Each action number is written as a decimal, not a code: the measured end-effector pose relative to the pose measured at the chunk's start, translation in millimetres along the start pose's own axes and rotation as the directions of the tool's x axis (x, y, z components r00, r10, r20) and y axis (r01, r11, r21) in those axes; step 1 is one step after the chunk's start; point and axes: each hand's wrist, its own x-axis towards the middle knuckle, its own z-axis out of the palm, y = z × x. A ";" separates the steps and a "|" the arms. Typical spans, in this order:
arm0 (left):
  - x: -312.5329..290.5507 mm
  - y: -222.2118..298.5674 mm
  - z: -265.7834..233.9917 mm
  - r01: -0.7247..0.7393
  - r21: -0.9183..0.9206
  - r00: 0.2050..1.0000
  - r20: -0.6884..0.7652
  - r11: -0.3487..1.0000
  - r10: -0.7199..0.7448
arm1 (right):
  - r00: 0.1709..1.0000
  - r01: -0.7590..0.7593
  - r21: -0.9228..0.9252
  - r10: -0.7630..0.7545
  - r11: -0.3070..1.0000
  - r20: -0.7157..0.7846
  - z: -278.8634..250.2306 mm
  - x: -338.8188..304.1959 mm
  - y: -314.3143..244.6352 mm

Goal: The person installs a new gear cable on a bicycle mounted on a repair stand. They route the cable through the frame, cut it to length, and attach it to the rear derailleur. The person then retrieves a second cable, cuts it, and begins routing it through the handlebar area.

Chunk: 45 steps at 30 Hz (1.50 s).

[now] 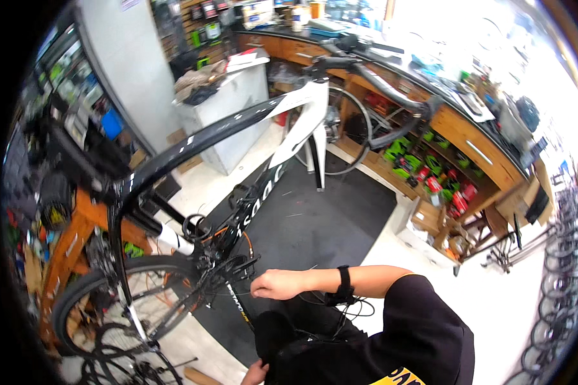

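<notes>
A black and white road bike frame (pixel 282 167) stands in front of me, its front fork without a wheel. My right hand (pixel 277 283), below a black wristband (pixel 344 282), is closed beside the crank area (pixel 228 269). A thin cable (pixel 228 294) runs left from its pinched fingers toward the rear of the bike. Low by my dark-clad knee is my left hand (pixel 255 372); its fingers are mostly hidden. The rear wheel (pixel 64 308) sits at the left, and orange-coloured cable housing (pixel 249 242) loops near the bottom bracket.
A dark mat (pixel 340 212) lies under the bike. A wooden workbench (pixel 469 138) with tools on top curves along the back and right. Boxes of parts (pixel 430 221) stand below it. A loose wheel (pixel 366 128) leans near the bench, and a grey cabinet (pixel 228 138) stands behind the frame.
</notes>
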 end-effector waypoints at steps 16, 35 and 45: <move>-154.6 76.9 -31.0 0.038 0.010 0.936 0.350 0.999 -0.039 | 0.844 -0.528 -0.492 0.492 0.692 -0.214 -26.7 -60.3 -111.5; -213.6 191.2 -127.7 0.034 -0.423 0.973 -0.191 0.905 -0.126 | 0.836 -0.548 -0.444 0.465 0.709 -0.290 -62.2 -70.8 -195.9; -311.6 155.4 -19.0 0.038 -0.645 0.897 -0.314 0.763 -0.311 | 0.914 -0.398 -0.328 0.337 0.857 -0.227 -111.3 -53.4 -163.7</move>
